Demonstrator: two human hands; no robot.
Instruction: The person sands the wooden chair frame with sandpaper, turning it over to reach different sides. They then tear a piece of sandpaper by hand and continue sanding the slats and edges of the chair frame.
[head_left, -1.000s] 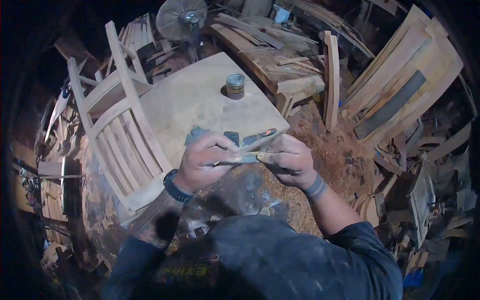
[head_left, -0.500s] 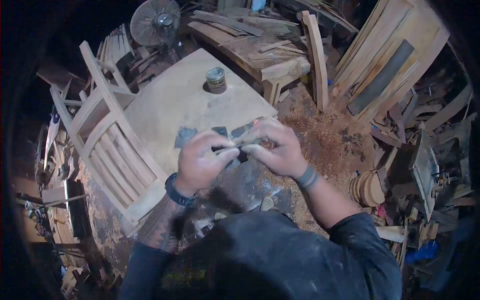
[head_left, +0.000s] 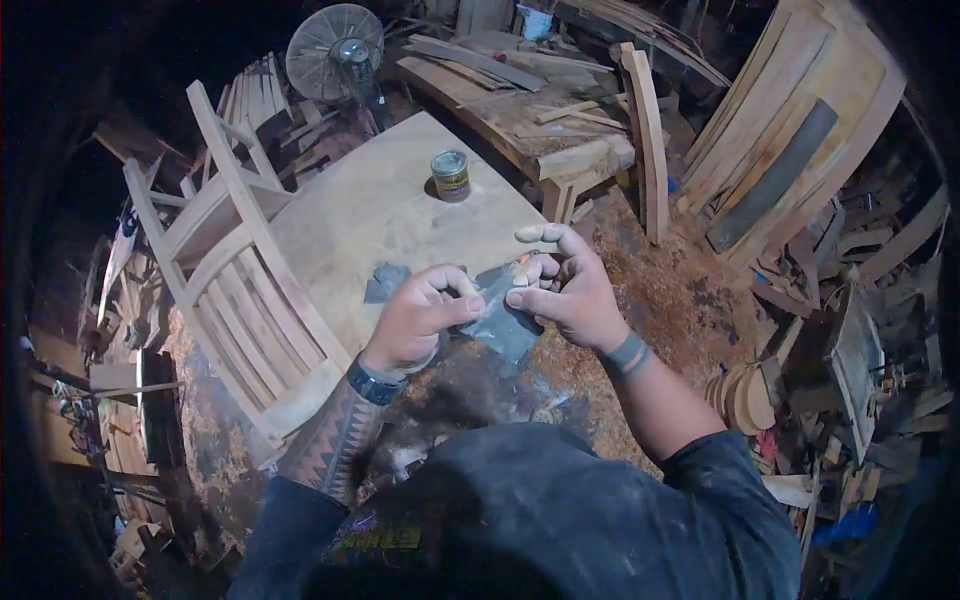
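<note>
A grey piece of sandpaper (head_left: 503, 332) hangs between my hands, its flat face showing and its lower corner pointing toward me. My left hand (head_left: 425, 318) pinches its left upper edge between thumb and fingers. On the opposite side, my right hand (head_left: 570, 292) grips it between thumb and index finger, with the other fingers raised and curled. Beyond my left hand, another grey scrap (head_left: 386, 283) lies on the pale wooden board (head_left: 350, 205). An opened tin (head_left: 451, 176) with a dark label stands farther back on that board.
An unfinished wooden chair (head_left: 245, 300) leans at the board's left side. Behind are a fan (head_left: 336, 55) and a workbench (head_left: 500, 115) piled with wood strips. Curved wooden parts (head_left: 648, 150) and large panels (head_left: 800, 120) stand at right. Sawdust (head_left: 690, 310) covers the floor.
My hands have opened out the sandpaper, which was bunched between my fingers, so its face now shows. My right hand's upper fingers have lifted. The whole view has shifted slightly.
</note>
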